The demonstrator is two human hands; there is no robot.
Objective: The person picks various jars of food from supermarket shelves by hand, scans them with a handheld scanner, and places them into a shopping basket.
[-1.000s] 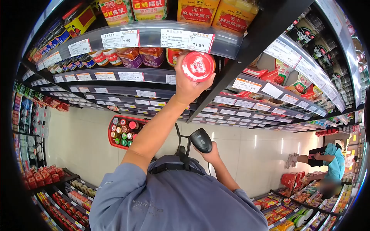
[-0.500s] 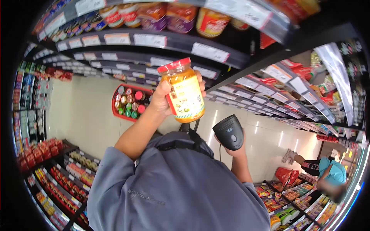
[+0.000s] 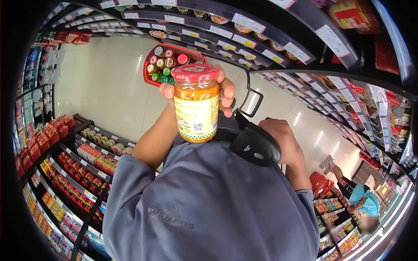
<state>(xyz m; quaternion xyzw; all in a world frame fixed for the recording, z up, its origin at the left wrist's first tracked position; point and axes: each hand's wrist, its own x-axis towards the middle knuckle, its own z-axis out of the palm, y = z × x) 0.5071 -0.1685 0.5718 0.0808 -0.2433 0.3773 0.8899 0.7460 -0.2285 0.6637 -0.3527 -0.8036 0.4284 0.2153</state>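
My left hand [image 3: 226, 91] is closed round a glass jar [image 3: 197, 106] with a red lid, orange contents and a pale yellow label. Its thumb is on the left side and its fingers on the right. The label, with a square code and a barcode, faces me. In my right hand [image 3: 281, 135] is a black handheld barcode scanner [image 3: 256, 145], just right of the jar and lower. The scanner's head points left, toward my body's middle; its grip is mostly hidden. Beyond the jar, a red basket [image 3: 147, 71] on the floor holds several lidded jars.
Shelves with price tags [image 3: 248, 22] run along the front and right. More stocked shelves [image 3: 87, 174] stand at the left. A black looped frame [image 3: 252, 103] is near my right hand. At the far right are a person in a teal shirt [image 3: 365, 198] and a red basket [image 3: 320, 185].
The jar has come lower and closer to my body, its label turned more squarely to me. The scanner has swung left toward the jar. The shelves and floor basket have shifted in view.
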